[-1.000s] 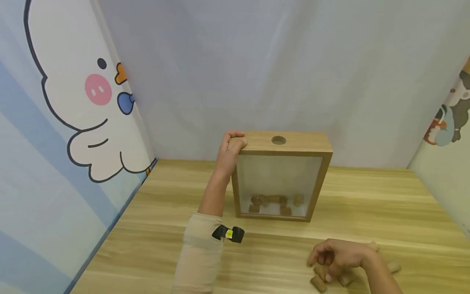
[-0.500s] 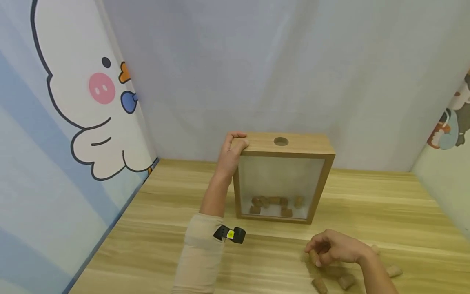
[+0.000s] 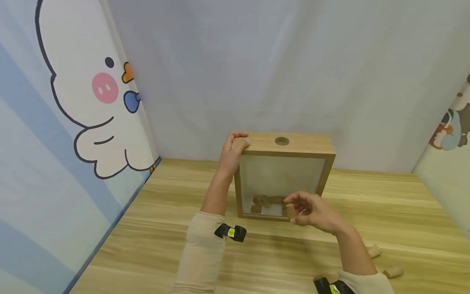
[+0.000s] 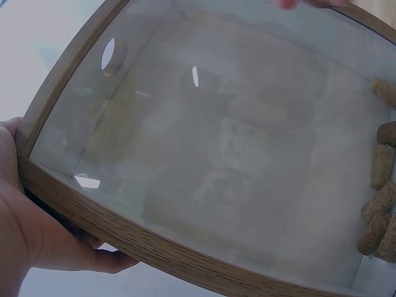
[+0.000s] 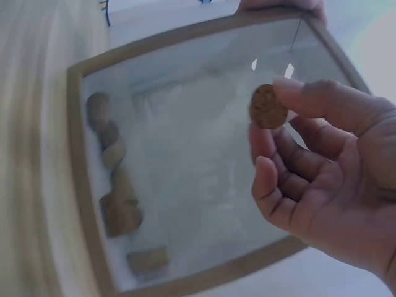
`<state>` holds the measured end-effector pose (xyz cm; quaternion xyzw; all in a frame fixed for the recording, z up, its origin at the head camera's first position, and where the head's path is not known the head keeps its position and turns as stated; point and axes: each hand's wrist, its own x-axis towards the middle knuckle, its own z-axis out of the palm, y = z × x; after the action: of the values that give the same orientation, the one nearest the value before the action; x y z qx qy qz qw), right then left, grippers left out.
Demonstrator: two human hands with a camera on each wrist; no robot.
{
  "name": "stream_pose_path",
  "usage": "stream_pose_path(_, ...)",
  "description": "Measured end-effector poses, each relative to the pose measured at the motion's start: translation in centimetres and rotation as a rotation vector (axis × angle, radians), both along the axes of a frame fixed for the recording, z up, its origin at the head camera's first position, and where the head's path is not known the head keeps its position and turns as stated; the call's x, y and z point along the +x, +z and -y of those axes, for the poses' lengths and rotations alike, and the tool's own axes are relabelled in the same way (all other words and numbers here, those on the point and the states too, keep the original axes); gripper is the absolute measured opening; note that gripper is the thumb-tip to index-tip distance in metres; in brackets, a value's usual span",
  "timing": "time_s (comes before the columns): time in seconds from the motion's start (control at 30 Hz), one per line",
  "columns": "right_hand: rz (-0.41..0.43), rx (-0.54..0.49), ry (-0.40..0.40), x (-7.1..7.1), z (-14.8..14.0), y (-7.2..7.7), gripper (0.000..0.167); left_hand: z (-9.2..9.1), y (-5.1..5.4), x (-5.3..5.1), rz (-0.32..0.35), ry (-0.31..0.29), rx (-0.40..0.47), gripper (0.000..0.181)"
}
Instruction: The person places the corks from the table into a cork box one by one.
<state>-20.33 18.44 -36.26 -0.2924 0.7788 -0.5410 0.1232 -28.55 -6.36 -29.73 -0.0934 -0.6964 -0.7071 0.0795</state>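
My left hand (image 3: 231, 157) grips the upper left corner of a shallow wooden display box (image 3: 308, 143) with a clear front and a round hole in its top. The box stands upright on the table. In front of its lower right part, my right hand (image 3: 321, 214) pinches a cork (image 3: 291, 211) between thumb and fingers. The right wrist view shows the round end of this held cork (image 5: 269, 106). Several corks (image 4: 382, 167) lie inside along the box's bottom, partly hidden by my right hand in the head view.
Two loose corks (image 3: 393, 272) (image 3: 373, 251) lie on the wood-grain table (image 3: 271, 257) beside my right forearm. Behind the box hangs a pale curtain (image 3: 227, 69). A cartoon-printed panel (image 3: 69, 134) borders the left side.
My right hand has picked a cork from the pile on the table and moved it up and left to the front of the box. My left hand stays on the box corner.
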Motion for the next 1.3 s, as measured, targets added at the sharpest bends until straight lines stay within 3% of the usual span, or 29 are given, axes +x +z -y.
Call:
stream_pose_path(0.13, -0.068, -0.040, -0.112, -0.3, 1.5, 2.6, 0.037, 0.0, 0.1, 0.0, 0.004, 0.008, -0.001, 0.027)
stream_pose_path(0.4, -0.168, -0.265, -0.191, -1.3, 3.3, 8.3, 0.033, -0.1, 0.1, 0.1, 0.004, 0.005, 0.001, 0.028)
stream_pose_path(0.5, -0.200, -0.297, -0.239, -1.6, 3.8, 10.2, 0.037, -0.1, 0.1, 0.1, -0.006, 0.000, -0.018, 0.028)
stream_pose_path(0.67, -0.280, -0.167, -0.407, -2.4, 4.4, 12.7, 0.039, 0.1, 0.0, 0.0, -0.015, -0.011, -0.034, 0.027)
stream_pose_path(0.83, -0.140, -0.030, -0.520, -4.1, 4.9, 14.5, 0.036, 0.4, 0.0, 0.0, -0.007, -0.015, -0.032, 0.027)
stream_pose_path(0.93, -0.041, 0.051, -0.522, -5.3, 5.0, 15.2, 0.035, 0.5, 0.1, 0.0, -0.002, -0.018, -0.029, 0.027)
stream_pose_path(1.1, 0.004, 0.165, -0.483, -6.7, 5.3, 16.0, 0.035, 0.7, 0.3, 0.0, 0.006, -0.026, -0.011, 0.029)
stream_pose_path(1.3, 0.010, 0.182, -0.491, -6.4, 5.7, 16.2, 0.040, 0.5, 0.4, 0.1, 0.010, -0.021, -0.014, 0.029)
